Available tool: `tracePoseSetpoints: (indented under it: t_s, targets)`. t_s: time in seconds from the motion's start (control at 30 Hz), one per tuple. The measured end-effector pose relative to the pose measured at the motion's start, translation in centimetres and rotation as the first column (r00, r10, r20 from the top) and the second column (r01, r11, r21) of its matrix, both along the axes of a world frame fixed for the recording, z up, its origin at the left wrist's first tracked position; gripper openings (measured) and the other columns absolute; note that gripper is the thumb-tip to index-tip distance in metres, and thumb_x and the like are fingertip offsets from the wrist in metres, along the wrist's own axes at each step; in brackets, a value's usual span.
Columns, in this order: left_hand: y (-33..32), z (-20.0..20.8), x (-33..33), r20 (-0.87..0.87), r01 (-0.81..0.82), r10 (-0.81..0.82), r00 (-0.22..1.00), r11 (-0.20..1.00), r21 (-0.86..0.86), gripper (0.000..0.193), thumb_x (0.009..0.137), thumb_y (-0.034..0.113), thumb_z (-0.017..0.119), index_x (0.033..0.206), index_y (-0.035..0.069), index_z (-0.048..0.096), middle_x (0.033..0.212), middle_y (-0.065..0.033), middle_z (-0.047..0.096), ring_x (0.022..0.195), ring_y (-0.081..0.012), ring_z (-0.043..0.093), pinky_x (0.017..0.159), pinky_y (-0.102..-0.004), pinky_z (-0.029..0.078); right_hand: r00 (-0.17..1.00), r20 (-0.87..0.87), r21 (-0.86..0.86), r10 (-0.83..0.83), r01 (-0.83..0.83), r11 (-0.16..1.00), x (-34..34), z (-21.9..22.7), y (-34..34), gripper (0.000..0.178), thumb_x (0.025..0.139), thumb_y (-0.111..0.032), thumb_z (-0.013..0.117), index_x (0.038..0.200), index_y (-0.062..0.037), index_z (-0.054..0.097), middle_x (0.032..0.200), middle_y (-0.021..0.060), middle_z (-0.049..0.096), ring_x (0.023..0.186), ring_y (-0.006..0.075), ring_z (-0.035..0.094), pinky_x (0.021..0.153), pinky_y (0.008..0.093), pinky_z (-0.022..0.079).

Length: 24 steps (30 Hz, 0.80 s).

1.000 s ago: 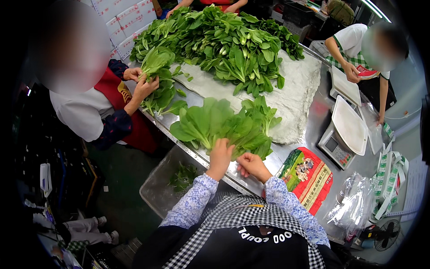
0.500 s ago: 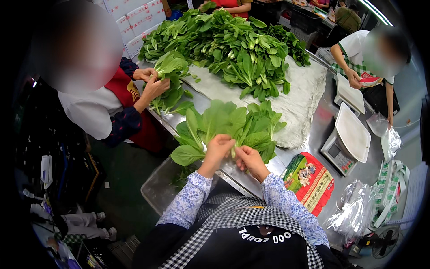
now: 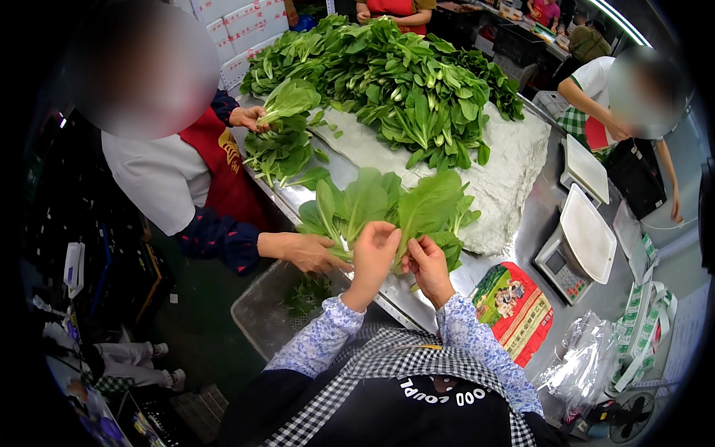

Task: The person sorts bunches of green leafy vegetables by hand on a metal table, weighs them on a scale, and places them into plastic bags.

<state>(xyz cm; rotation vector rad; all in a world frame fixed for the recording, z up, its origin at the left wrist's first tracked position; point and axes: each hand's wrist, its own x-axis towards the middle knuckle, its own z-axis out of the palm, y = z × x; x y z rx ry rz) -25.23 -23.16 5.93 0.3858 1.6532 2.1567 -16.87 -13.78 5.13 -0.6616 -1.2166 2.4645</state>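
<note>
My left hand (image 3: 375,257) is closed around the stem of a bright green leafy vegetable (image 3: 430,200) whose broad leaf stands up over the metal table. On the other side of the stem, my right hand (image 3: 430,270) pinches near its base with curled fingers. Other loose leafy greens (image 3: 346,208) lie at the table edge, just beyond my left hand. A co-worker's hand (image 3: 307,252) reaches in from the left and comes close to my left wrist; that person's other hand (image 3: 249,118) holds a bunch of greens (image 3: 289,103).
A large heap of greens (image 3: 402,82) lies on a pale cloth (image 3: 514,167) at the back. Two scales (image 3: 570,257) stand at the right, near a printed red bag (image 3: 514,309) and clear plastic bags (image 3: 585,354). A plastic bin (image 3: 249,313) sits below the left edge.
The co-worker at left has stretched one hand toward the table edge beside mine. A single broad leaf now stands upright between my hands. The person at right has lowered an arm.
</note>
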Motion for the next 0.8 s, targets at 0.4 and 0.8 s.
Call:
tracePoseSetpoints:
  t_s: [0.4, 0.8]
  targets:
    - [2.1, 3.0, 1.5, -0.285, 0.118, -0.134, 0.949, 0.990, -0.074, 0.015, 0.089, 0.008, 0.062, 0.099, -0.002, 0.061, 0.090, -0.0068, 0.059, 0.077, -0.0139, 0.062, 0.069, -0.0256, 0.049, 0.910, -0.186, 0.261, -0.370, 0.409, 0.874, 0.5, 2.9, -0.1, 0.017, 0.089, -0.009, 0.063, 0.103, -0.0008, 0.058, 0.095, 0.0021, 0.063, 0.085, 0.0090, 0.057, 0.078, 0.0235, 0.045]
    - [3.9, 4.6, 3.0, -0.110, 0.222, -0.217, 0.970, 0.975, 0.030, 0.016, 0.093, 0.012, 0.058, 0.103, 0.000, 0.058, 0.082, -0.0012, 0.059, 0.072, -0.0078, 0.056, 0.063, -0.0217, 0.046, 0.824, -0.257, 0.236, -0.505, 0.560, 0.794, 1.7, 4.4, 0.1, 0.020, 0.090, -0.012, 0.065, 0.106, -0.0005, 0.058, 0.102, 0.0025, 0.063, 0.091, 0.0088, 0.056, 0.082, 0.0231, 0.044]
